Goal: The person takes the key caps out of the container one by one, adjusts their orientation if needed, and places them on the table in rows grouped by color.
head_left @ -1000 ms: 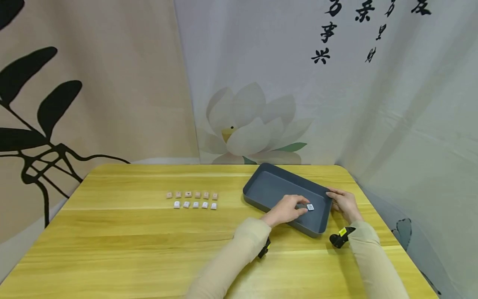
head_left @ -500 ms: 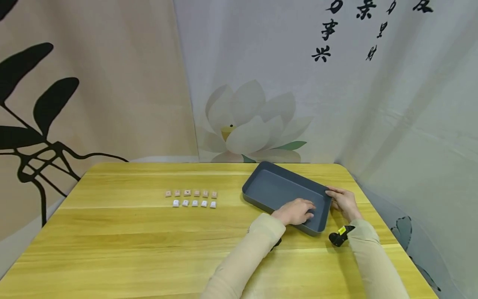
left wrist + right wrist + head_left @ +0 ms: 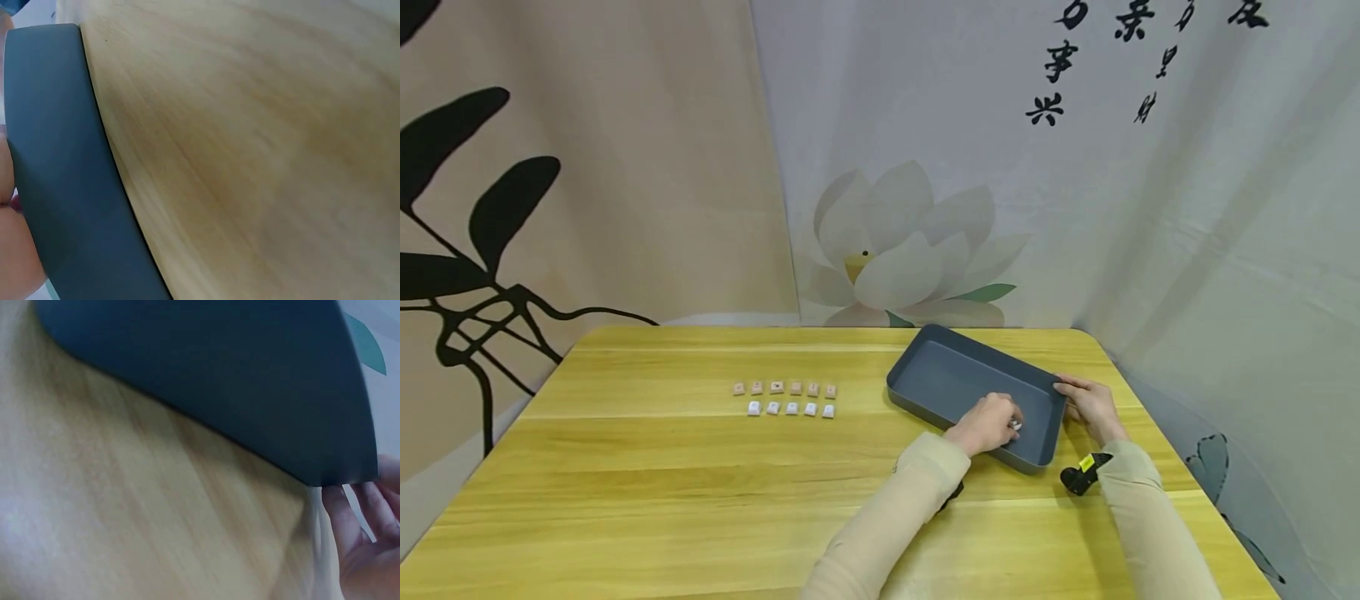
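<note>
A dark grey rectangular tray (image 3: 951,367) lies at an angle on the right part of the table. Inside its near right portion, my left hand (image 3: 985,423) has curled fingers around a small white keycap (image 3: 1016,425), mostly hidden by them. At the tray's right end, my right hand (image 3: 1092,408) grips the wall near the far corner. In the right wrist view, its fingers reach behind and under the tray's edge. The left wrist view shows mainly the tray's outer side wall (image 3: 62,144), with part of the left hand at the left border.
Left of the tray, two rows of keycaps lie on the wooden table (image 3: 662,483): a pinkish row (image 3: 795,388) behind and a white row (image 3: 792,408) in front. A printed curtain (image 3: 925,125) hangs behind the table's far edge.
My left hand moved slightly right over the keycap in the tray, and its fingers have curled around it. The right hand has stayed on the tray's end.
</note>
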`<action>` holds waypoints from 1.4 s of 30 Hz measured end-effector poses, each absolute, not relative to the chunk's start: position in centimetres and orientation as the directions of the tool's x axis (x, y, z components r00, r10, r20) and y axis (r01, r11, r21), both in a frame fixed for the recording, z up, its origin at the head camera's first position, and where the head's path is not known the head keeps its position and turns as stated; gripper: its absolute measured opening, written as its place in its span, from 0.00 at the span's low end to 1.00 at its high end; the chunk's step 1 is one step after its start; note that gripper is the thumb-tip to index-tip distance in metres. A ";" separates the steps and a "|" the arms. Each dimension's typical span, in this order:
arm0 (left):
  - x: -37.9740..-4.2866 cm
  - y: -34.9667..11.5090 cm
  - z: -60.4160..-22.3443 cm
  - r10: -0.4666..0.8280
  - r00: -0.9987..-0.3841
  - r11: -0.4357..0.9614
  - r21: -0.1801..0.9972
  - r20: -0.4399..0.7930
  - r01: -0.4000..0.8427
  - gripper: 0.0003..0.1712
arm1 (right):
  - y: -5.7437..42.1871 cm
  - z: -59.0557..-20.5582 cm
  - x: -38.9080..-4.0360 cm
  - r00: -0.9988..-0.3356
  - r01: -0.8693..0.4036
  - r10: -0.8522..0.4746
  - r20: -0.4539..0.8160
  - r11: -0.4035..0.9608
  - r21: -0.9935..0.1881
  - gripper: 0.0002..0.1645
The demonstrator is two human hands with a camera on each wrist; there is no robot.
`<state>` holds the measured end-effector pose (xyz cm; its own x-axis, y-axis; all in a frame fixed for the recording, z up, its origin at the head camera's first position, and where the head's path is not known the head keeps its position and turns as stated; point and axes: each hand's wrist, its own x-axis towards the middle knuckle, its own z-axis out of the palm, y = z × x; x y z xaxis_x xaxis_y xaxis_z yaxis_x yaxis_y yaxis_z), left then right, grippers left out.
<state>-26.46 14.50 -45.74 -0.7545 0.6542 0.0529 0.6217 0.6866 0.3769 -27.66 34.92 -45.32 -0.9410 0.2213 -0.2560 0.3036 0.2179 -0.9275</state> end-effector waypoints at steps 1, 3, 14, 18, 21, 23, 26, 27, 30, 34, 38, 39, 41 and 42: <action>-26.5 14.4 -45.7 0.647 -0.761 0.685 0.399 0.052 0.610 0.11 | 34.9 -45.3 -27.7 -0.941 0.303 0.223 -0.255 0.219 -0.927 0.31; -26.5 14.3 -45.7 0.635 -0.770 0.673 0.449 0.055 0.587 0.11 | 34.9 -45.3 -27.7 -0.940 0.303 0.224 -0.256 0.214 -0.929 0.31; -27.0 13.2 -45.6 0.643 -0.756 0.401 0.788 0.120 0.466 0.13 | 35.1 -45.6 -27.9 -0.935 0.317 0.231 -0.269 0.203 -0.927 0.31; -27.0 13.0 -45.8 0.600 -0.786 0.322 0.855 0.148 0.407 0.10 | 35.1 -45.6 -27.8 -0.934 0.322 0.229 -0.274 0.206 -0.924 0.31; -26.9 12.5 -45.8 0.590 -0.788 0.259 0.883 0.177 0.393 0.09 | 35.1 -45.6 -27.8 -0.931 0.330 0.236 -0.278 0.216 -0.919 0.31; -26.8 12.0 -45.7 0.590 -0.783 0.218 0.894 0.198 0.390 0.11 | 35.1 -45.6 -27.8 -0.931 0.329 0.237 -0.277 0.219 -0.919 0.31; -26.6 10.9 -45.5 0.588 -0.781 0.188 0.903 0.213 0.387 0.13 | 35.2 -45.7 -27.8 -0.935 0.318 0.233 -0.269 0.211 -0.924 0.31; -26.5 10.5 -45.5 0.583 -0.784 0.185 0.905 0.212 0.382 0.13 | 35.2 -45.6 -27.8 -0.937 0.314 0.227 -0.267 0.209 -0.926 0.31; -26.3 9.3 -45.5 0.560 -0.802 0.181 0.913 0.209 0.365 0.12 | 35.3 -45.7 -27.8 -0.939 0.307 0.217 -0.266 0.188 -0.933 0.31; -26.3 7.6 -45.5 0.512 -0.830 0.166 0.922 0.222 0.349 0.11 | 35.4 -45.7 -27.8 -0.938 0.310 0.215 -0.270 0.181 -0.933 0.32; -26.4 6.0 -45.5 0.467 -0.840 0.179 0.901 0.275 0.395 0.15 | 35.5 -45.7 -27.8 -0.941 0.305 0.208 -0.267 0.178 -0.936 0.32; -26.3 5.5 -45.5 0.456 -0.842 0.191 0.893 0.287 0.408 0.15 | 35.5 -45.7 -27.8 -0.941 0.304 0.206 -0.267 0.176 -0.936 0.32; -26.2 4.6 -45.4 0.435 -0.850 0.218 0.881 0.298 0.420 0.16 | 35.5 -45.7 -27.8 -0.943 0.299 0.203 -0.263 0.175 -0.938 0.32; -26.1 4.2 -45.4 0.419 -0.857 0.232 0.878 0.299 0.419 0.15 | 35.5 -45.6 -27.7 -0.944 0.298 0.203 -0.261 0.176 -0.938 0.32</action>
